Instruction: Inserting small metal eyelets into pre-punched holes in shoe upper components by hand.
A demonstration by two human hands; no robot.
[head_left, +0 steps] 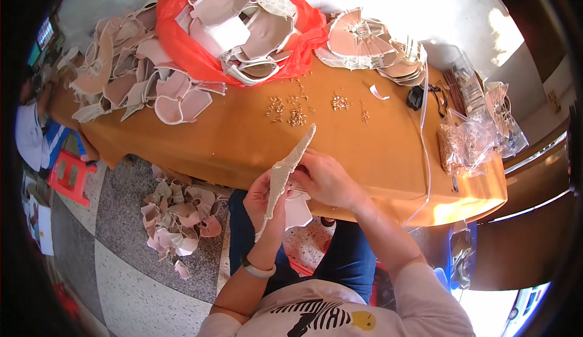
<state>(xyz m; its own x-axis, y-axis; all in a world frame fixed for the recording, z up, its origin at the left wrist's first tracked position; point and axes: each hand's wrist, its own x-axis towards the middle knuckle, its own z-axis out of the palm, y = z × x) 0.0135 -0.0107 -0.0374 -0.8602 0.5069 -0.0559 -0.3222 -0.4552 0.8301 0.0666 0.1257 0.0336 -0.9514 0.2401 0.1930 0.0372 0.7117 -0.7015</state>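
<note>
In front of my lap, I hold a cream bra [282,182] that looks edge-on, with its textured side running from upper right to lower left. My left hand [260,196] grips it from the left, fingers bent around its middle. Fingers pinched together, my right hand [325,179] meets it from the right, close to the left fingertips. Whatever lies between the fingertips is hidden. A pale panel [297,208] hangs below my hands. Small piles of gold-coloured bits [297,116] lie on the orange-brown tablecloth [382,155] beyond them.
A red plastic bag [173,33] full of bra cups stands at the back. Loose bras heap up at left [176,100]; stacked ones sit at right [358,42]. A clear bag of gold bits [452,149] and a white cord [424,130] lie right. More pieces [182,215] lie on the floor.
</note>
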